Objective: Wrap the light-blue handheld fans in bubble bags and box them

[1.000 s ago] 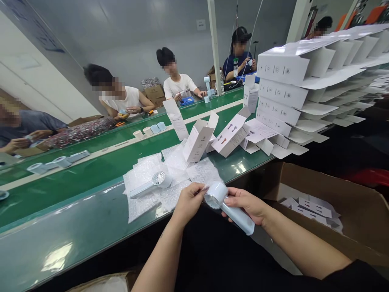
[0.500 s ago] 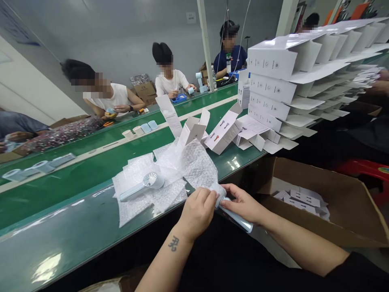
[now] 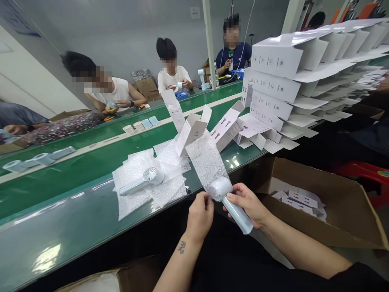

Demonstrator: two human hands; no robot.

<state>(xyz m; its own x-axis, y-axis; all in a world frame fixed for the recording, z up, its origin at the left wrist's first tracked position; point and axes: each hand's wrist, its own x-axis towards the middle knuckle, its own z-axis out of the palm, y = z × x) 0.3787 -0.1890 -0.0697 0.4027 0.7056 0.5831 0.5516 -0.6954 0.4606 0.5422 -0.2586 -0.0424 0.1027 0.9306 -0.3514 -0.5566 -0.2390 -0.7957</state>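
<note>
My right hand (image 3: 247, 202) is wrapped round the pale blue handle of a handheld fan (image 3: 238, 215), just below its head. The fan's head sits inside the mouth of a bubble wrap bag (image 3: 208, 160), whose free end stretches up and away over the bench edge. My left hand (image 3: 200, 215) is closed in a pinch at the left rim of that bag, beside the fan's head; its fingertips are partly hidden. A second handheld fan (image 3: 142, 181) lies to the left on several flat bubble wrap bags (image 3: 135, 207).
Open white boxes (image 3: 191, 132) stand behind the bag, with a tall stack of boxes (image 3: 273, 61) at right. A carton (image 3: 343, 227) holding white boxes is below right. Fan parts (image 3: 39, 159) lie on the green conveyor (image 3: 100, 162); co-workers sit across it.
The bag has come down and to the right, off the open box behind it. My left hand has shifted slightly down and left, away from the fan's head, which shows more plainly through the wrap.
</note>
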